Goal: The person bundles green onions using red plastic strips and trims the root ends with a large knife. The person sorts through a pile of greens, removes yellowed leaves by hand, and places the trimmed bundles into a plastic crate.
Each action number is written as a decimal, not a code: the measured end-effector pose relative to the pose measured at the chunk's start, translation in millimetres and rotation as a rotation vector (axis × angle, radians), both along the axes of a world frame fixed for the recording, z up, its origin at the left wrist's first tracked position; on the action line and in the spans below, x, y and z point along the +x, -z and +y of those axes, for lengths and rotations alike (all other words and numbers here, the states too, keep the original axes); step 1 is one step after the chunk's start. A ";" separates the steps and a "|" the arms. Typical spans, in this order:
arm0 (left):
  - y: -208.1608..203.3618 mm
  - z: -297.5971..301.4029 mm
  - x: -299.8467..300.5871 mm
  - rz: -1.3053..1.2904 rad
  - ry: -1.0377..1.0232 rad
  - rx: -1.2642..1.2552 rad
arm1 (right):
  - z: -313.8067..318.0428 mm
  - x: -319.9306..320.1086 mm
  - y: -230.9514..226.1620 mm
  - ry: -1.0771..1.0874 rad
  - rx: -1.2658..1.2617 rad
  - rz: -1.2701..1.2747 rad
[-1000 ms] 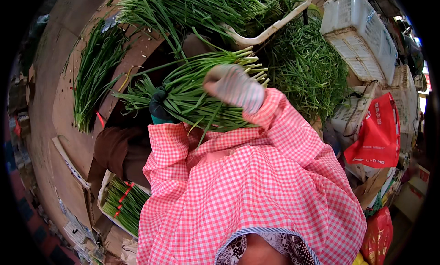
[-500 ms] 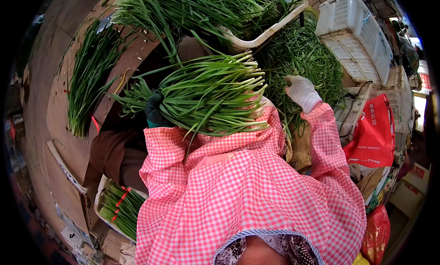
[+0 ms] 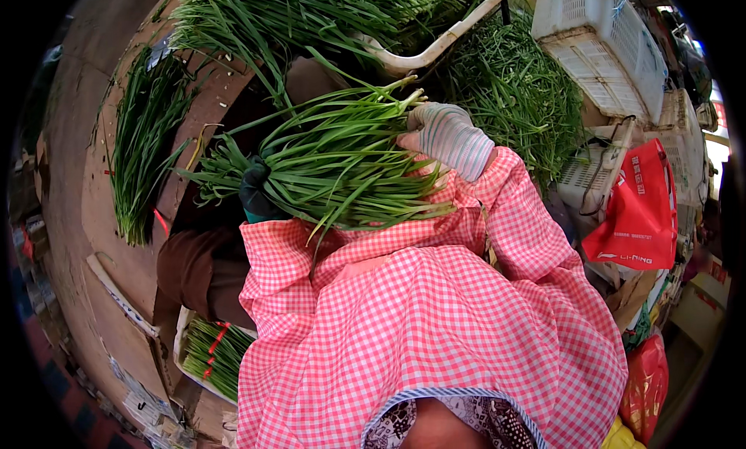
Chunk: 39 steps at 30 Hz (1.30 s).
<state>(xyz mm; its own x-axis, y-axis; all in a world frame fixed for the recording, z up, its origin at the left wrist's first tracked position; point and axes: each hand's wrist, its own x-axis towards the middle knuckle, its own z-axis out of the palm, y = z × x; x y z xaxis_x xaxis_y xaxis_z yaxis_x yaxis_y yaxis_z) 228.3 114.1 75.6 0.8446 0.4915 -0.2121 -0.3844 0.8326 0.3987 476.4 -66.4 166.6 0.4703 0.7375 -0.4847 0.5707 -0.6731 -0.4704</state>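
A thick bunch of long green chives lies across my chest over the pink checked smock. My left hand, in a dark glove, grips the bunch near its leafy left end. My right hand, in a pale striped glove, presses against the cut stem ends on the right side of the same bunch. Both sleeves are pink and white check.
A large heap of loose chives fills a white basin at the top. More greens lie right of it. One bundle rests on cardboard at left, tied bundles sit in a box below. White crates and a red bag stand right.
My right hand moved off the bunch out to the right, then came back up to the stem ends. The bunch stayed in my left hand and shifted slightly.
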 end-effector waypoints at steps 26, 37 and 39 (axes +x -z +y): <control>16.2 1.2 -2.2 0.044 -0.140 -0.017 | 17.0 -57.6 -2.3 0.008 0.677 0.318; 22.0 8.5 -5.1 0.100 -0.168 -0.021 | -18.1 -1.9 -88.7 0.341 0.794 0.078; 18.5 6.0 -1.0 0.106 -0.124 -0.073 | -59.0 37.9 -106.3 0.557 0.765 -0.027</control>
<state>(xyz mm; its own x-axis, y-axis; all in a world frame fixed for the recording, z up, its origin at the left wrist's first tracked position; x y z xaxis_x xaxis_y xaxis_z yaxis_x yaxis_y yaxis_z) 227.3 120.0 57.2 0.7491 0.5708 -0.3363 -0.4452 0.8096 0.3826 514.3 -125.3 272.9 0.8545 0.5166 0.0537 0.2772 -0.3662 -0.8883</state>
